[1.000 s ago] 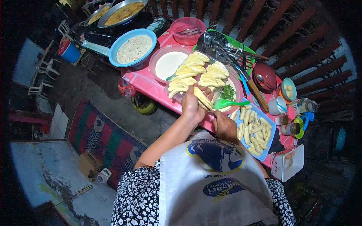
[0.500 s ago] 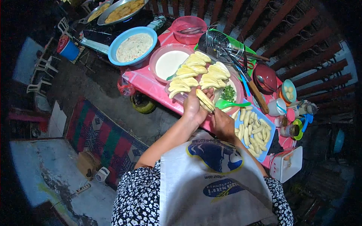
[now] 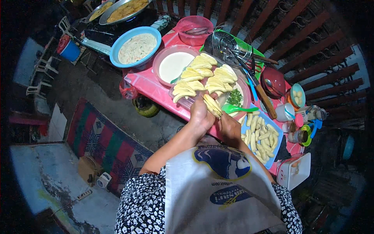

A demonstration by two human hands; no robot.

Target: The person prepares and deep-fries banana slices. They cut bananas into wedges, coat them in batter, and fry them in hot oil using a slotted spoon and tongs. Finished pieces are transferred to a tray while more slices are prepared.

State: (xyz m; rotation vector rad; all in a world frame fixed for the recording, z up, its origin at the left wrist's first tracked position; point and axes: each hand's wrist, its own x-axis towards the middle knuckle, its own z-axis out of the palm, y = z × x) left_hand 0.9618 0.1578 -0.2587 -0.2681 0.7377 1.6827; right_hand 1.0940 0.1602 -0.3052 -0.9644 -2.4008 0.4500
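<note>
The left hand (image 3: 201,113) has lifted the banana slices (image 3: 213,105) a little higher, closer to the tray (image 3: 187,102); the right hand (image 3: 230,128) has drawn slightly back beneath them.

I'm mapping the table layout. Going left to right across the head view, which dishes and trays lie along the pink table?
Blue bowl of pale batter → pink bowl of white batter → clear tray of sliced bananas → dark red bowl with a spoon → small bowl of eggs.
</note>
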